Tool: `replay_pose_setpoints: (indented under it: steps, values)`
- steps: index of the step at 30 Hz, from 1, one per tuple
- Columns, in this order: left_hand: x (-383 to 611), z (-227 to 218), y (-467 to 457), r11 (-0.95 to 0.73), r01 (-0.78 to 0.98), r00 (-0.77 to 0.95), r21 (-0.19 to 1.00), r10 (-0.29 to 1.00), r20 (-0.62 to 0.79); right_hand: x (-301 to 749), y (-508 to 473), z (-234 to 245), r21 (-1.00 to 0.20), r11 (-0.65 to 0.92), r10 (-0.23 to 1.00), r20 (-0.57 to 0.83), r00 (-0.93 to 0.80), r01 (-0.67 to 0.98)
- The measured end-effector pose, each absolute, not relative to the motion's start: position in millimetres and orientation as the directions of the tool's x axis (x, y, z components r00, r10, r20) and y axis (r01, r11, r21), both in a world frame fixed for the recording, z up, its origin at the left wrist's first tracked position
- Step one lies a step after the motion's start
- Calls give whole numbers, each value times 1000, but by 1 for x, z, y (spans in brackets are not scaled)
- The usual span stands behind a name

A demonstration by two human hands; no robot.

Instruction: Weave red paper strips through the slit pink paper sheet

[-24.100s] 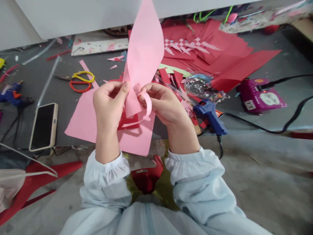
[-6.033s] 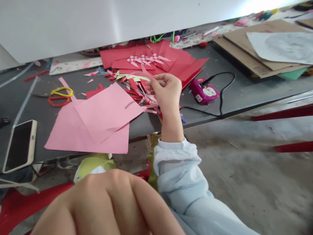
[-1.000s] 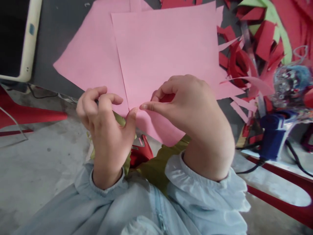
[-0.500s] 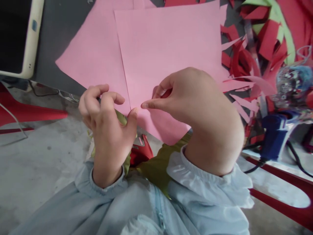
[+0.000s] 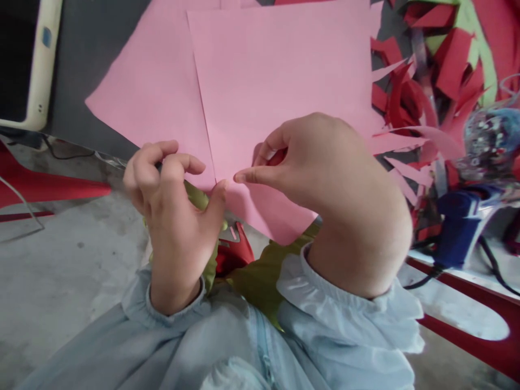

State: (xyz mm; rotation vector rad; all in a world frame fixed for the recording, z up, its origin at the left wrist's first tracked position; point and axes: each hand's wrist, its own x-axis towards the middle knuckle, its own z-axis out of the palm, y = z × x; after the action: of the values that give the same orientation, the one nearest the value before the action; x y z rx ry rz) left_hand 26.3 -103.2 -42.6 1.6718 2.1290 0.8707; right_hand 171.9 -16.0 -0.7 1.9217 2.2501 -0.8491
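A pink sheet of paper (image 5: 284, 65) lies over another pink sheet (image 5: 150, 92) on the dark table, and a pink flap (image 5: 276, 214) hangs past the near edge. My right hand (image 5: 320, 162) is bent at the wrist, its thumb and forefinger pinched at the near-left corner of the upper sheet. Inside its curled fingers shows a small red patch that I cannot make out. Just left of that corner is my left hand (image 5: 174, 211), fingers bent and apart. Its thumb tip touches the paper's edge.
Red, pink and green paper scraps (image 5: 422, 97) pile up at the right. A blue glue gun (image 5: 457, 227) with a black cable sits near them, below a clear bag (image 5: 491, 135). A white-framed device (image 5: 44, 70) lies at the upper left. Red stool parts (image 5: 49, 181) show below.
The view has shifted slightly. My left hand has moved a little to the left; its thumb stays at the paper's edge. The right hand keeps its pinch at the corner.
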Motion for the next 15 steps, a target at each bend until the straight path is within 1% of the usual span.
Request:
replay_pose_setpoints:
  steps: [4, 10, 12, 15]
  values:
    - [26, -43, -103, 131, 775, -276, 618, 950, 144, 175, -19, 0, -396, 85, 899, -365, -241, 914]
    - [27, -48, -103, 87, 787, -288, 611, 927, 239, 177, -21, 2, -461, -1, 904, -379, -197, 887]
    - [28, -47, -103, 96, 773, -295, 627, 929, 222, 176, -20, 2, -469, 8, 909, -365, -202, 883]
    - [29, -44, -103, 110, 758, -305, 643, 931, 200, 175, -19, -1, -443, 37, 918, -340, -206, 896]
